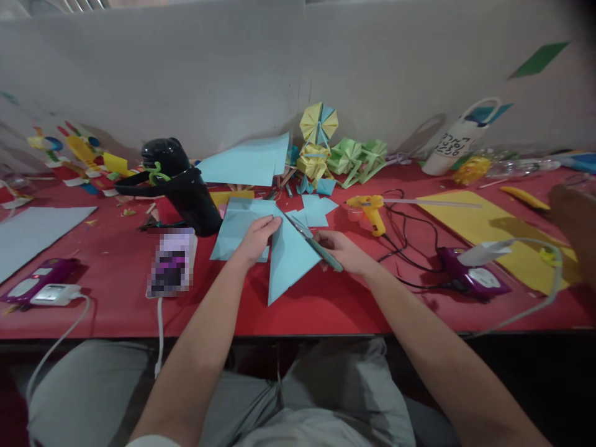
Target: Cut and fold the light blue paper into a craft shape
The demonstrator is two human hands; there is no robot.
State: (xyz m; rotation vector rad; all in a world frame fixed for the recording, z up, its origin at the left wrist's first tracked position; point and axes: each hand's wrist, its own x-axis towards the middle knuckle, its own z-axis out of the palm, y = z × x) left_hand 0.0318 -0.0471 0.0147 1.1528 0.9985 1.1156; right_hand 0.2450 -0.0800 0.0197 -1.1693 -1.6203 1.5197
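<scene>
My left hand (259, 238) pinches the upper corner of a light blue paper triangle (289, 256), thumb on top. In my right hand (339, 249) is a pair of scissors (326, 253) with greenish handles. Its blades lie along the triangle's upper right edge, pointing up and left toward my left hand. Whether the blades are fully closed I cannot tell. Beneath and beside the triangle are a light blue sheet (228, 233) and smaller blue paper pieces (316, 210) on the red table (298, 320).
Folded paper ornaments (316, 158) stand against the back wall. A black bottle (193, 195) leans left of my hands, near a phone (172, 264). Right are a yellow glue gun (370, 211), its cord, a purple power strip (475, 276) and yellow paper (503, 233). Another person's arm (575, 223) shows at the right edge.
</scene>
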